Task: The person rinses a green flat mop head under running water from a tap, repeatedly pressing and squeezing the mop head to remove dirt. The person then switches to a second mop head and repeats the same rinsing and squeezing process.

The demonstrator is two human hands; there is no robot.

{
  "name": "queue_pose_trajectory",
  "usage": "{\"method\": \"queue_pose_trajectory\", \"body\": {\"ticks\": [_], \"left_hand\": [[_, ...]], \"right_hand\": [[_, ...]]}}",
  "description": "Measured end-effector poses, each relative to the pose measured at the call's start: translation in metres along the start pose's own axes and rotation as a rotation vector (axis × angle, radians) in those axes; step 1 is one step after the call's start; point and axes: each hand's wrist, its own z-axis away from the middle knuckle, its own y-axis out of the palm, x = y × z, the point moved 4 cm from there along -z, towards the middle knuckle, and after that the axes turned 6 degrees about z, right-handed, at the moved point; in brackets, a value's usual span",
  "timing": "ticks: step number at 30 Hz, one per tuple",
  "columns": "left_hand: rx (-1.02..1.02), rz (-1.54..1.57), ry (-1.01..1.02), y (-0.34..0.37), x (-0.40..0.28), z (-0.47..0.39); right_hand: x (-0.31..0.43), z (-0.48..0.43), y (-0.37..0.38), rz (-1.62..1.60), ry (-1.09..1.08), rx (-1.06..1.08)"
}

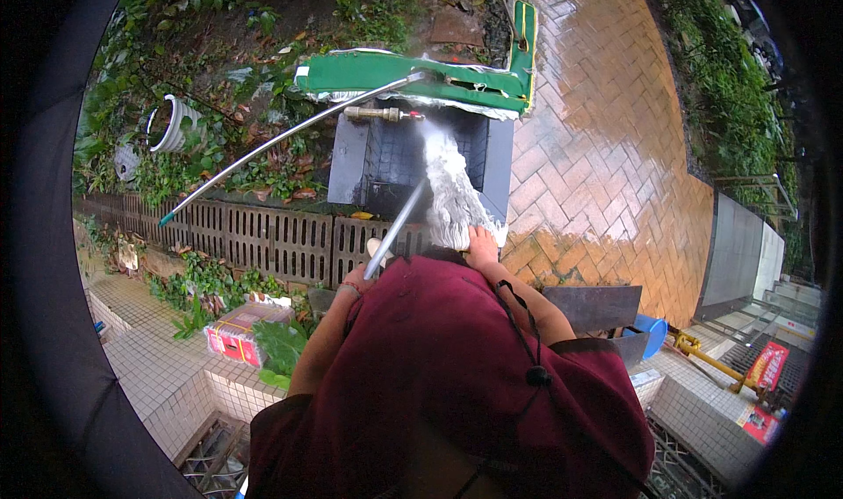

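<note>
A white string mop head (pixel 454 189) droops over a grey tiled basin (pixel 498 163). Water from a brass tap (pixel 382 113) with a red part at its end runs onto the far end of the strands. My right hand (pixel 482 245) holds the near end of the mop head, fingers over the strands. A metal pole (pixel 398 225) slants up from the basin towards me. My left hand (pixel 357 279) is beside the pole's near end, partly hidden by the pole and the maroon shirt; its grip on the pole cannot be made out.
Green flat mop heads (pixel 395 77) lie across the basin's back, one with a long metal handle (pixel 283 136) reaching left. A slotted drain grate (pixel 263 235) runs along the left. Beyond it stand a white bucket (pixel 174 127) and plants. Wet brick paving (pixel 593 136) extends right.
</note>
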Motion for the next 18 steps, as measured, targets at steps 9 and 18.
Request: {"method": "queue_pose_trajectory", "body": {"ticks": [9,18], "left_hand": [[0.03,-0.069,0.016,-0.019,-0.014,0.015],[0.066,0.025,-0.059,-0.025,0.048,0.059]], "right_hand": [[0.001,0.01,-0.053,0.039,-0.078,-0.058],[0.039,0.045,-0.051,-0.005,-0.23,0.095]]}}
